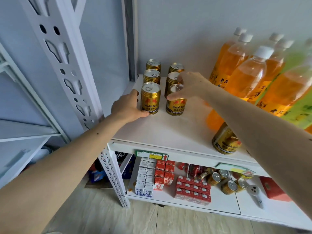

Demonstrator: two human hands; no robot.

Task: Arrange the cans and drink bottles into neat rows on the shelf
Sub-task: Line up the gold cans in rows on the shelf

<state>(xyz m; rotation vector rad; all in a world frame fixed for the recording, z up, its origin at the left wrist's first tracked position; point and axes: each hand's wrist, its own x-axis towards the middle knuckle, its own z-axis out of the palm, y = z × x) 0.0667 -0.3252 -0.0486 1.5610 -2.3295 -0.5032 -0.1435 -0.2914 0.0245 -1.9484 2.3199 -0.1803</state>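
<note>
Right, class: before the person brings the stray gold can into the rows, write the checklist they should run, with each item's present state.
1. Left hand steadies the front-left gold "Wealth Bull" can: ok.
2. Right hand has left the front-right gold can: not ok, fingers on its top.
3. Two can columns straight: ok.
4. Stray gold can at the white shelf front reachable: ok, partly hidden by the forearm.
5. Stray can upright: cannot tell.
6. Orange drink bottles out of the path: ok.
</note>
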